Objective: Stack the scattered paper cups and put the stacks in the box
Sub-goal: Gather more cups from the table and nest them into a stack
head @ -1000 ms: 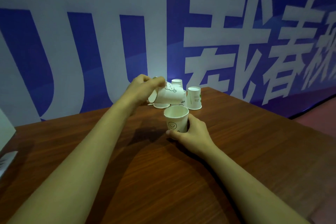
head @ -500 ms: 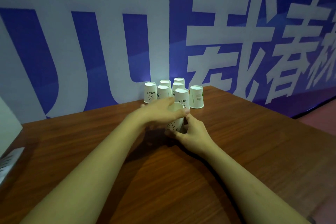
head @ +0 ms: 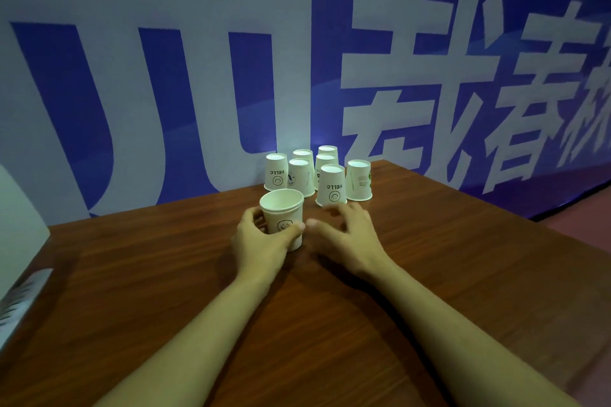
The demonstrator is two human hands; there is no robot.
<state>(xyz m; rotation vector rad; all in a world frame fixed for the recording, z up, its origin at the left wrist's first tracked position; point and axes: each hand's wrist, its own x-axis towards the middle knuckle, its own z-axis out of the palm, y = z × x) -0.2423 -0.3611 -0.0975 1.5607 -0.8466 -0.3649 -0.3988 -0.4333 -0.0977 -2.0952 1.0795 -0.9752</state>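
**Desk:** What does the head view give you?

**Me:** My left hand [head: 261, 241] has its fingers curled around the started stack [head: 283, 218] — upright, mouth up, standing on the wooden table [head: 463, 274]. Going by a doubled rim, I take it for two cups nested, though the light is dim and I would not swear to the count. My right hand [head: 347, 235] sits just beside the stack with fingers spread, gripping nothing; its fingertips are near the closest upside-down cup [head: 331, 184] without touching it.

**Desk:** How far along?

**Me:** Early, I judge. Seven cups stand upside down in a cluster [head: 314, 172] at the far edge against the blue banner [head: 165, 76] — none of them stacked. All of those are left to turn over and nest.

**Desk:** And the box?

**Me:** A pale shape at the left edge [head: 16, 241] could be it, but it is cut off and I cannot tell. No stack has gone in anywhere that I can see.
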